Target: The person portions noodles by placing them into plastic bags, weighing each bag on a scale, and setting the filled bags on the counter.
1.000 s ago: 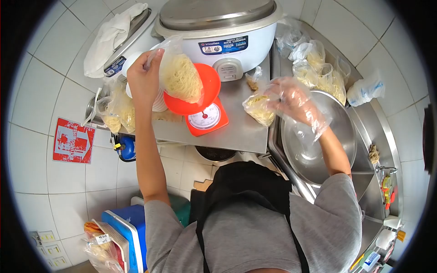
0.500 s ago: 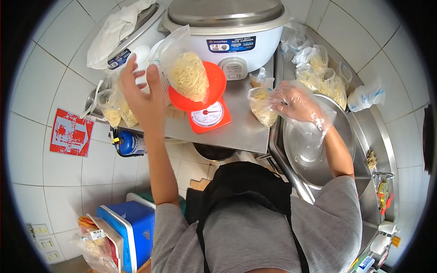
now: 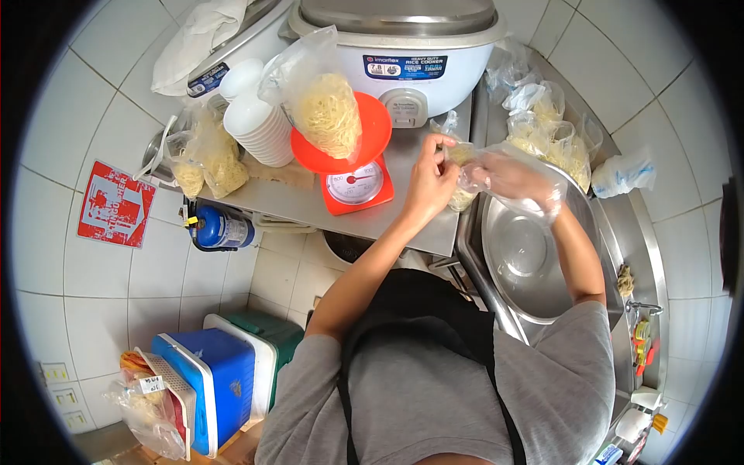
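Note:
My left hand (image 3: 432,178) reaches across to the right, thumb and fingers pinched at the mouth of a clear plastic bag of noodles (image 3: 463,200) near the counter's right edge. Facing it, my right hand (image 3: 508,177) wears a loose clear plastic bag as a glove (image 3: 542,192). Its fingers are drawn together at that same bag mouth; what they grip is hidden by plastic. On the orange pan (image 3: 377,124) of a kitchen scale (image 3: 358,186) stands another open bag of yellow noodles (image 3: 329,116), touched by neither hand.
Behind the scale stands a large rice cooker (image 3: 434,70). White bowls (image 3: 260,128) are stacked to its left, beside more noodle bags (image 3: 225,159). At right, several filled bags (image 3: 554,139) line the sink ledge above a big metal basin (image 3: 527,256). A blue cooler (image 3: 221,380) sits low left.
My left hand has left the area beside the scale and come right to meet my right hand at the noodle bag. The right hand has stayed nearly in place. The view has shifted slightly.

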`<state>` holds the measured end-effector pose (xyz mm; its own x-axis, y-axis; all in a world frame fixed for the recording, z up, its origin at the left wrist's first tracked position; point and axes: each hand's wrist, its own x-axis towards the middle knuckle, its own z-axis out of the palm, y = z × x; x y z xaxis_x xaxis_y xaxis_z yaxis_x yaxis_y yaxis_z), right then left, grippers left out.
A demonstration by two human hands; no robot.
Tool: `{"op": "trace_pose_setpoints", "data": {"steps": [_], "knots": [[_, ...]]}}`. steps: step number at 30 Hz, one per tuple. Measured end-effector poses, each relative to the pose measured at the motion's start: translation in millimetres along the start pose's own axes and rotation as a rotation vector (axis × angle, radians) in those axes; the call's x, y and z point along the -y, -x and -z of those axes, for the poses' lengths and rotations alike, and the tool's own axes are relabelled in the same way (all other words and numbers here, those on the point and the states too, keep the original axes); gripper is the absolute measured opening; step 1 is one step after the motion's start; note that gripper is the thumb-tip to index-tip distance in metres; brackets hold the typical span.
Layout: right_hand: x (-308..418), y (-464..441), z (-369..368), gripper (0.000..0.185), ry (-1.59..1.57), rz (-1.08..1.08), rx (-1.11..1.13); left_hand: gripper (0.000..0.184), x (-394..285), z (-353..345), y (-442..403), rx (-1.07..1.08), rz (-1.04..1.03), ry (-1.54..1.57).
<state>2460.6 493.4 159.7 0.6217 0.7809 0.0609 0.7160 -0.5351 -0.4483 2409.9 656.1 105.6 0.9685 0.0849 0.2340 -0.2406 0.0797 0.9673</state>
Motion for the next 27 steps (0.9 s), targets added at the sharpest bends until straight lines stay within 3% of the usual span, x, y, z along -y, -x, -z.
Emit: {"op": "trace_pose_setpoints", "data": {"steps": [2,5,8,11,14,20,23,27], "knots": [[9,-8,-4,0.026,0.353,-0.041,0.027,0.029,-13,-6,1,-0.001,0.015,-0.008],[17,-14,-9,0.019,0.590,-0.041,0.046,0.028,-15,-11,2,0.016,0.012,0.007],[15,-19,-17,0.014,0.578,0.029,-0.040,0.026,-10,-11,0,0.011,-0.069,-0.062],[13,-28,-25,0.013,0.635,-0.062,-0.115,0.026,-15,-5,-5,-0.035,-0.061,-0.013],[-1,-28,-33,0.014,0.597,-0.021,-0.222,0.026,-18,-3,-6,-0.028,-0.052,-0.043],[8,-22,-6,0.013,0.345,0.009,-0.191,0.029,-12,10,-7,-0.016,-0.043,-0.077],[18,-19,12,0.012,0.136,0.092,-0.313,0.029,-14,17,-2,-0.022,0.017,-0.035],[27,-17,38,0.019,-0.127,0.024,-0.286,0.029,-21,19,8,-0.031,0.063,0.016]]}}
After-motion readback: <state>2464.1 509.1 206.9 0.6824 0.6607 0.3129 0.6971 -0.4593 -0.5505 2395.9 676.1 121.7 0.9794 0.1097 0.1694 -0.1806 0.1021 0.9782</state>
